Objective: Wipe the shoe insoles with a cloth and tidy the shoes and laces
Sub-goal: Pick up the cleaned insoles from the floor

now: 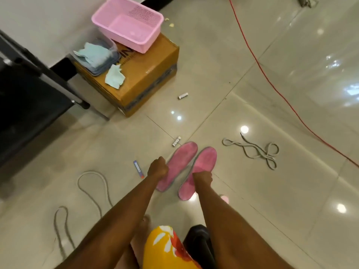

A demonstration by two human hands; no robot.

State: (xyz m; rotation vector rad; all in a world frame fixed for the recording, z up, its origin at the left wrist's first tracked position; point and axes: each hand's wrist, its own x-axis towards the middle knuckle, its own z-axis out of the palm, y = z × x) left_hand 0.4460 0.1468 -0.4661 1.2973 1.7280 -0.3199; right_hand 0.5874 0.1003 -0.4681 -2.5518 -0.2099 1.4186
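Insoles, two pink ones, are held side by side over the floor: the left hand [157, 168] grips the left insole [177, 165] by its edge, the right hand [202, 176] grips the right insole [200, 171] mid-length. Probably they are lifted for wiping, tops up and faintly scuffed. A lace [254, 152] lies loose beyond the right fingers.

A shiny pale tiled floor [272, 98] is seen under the hands, and a dark chair [29, 90] is set far left of them.
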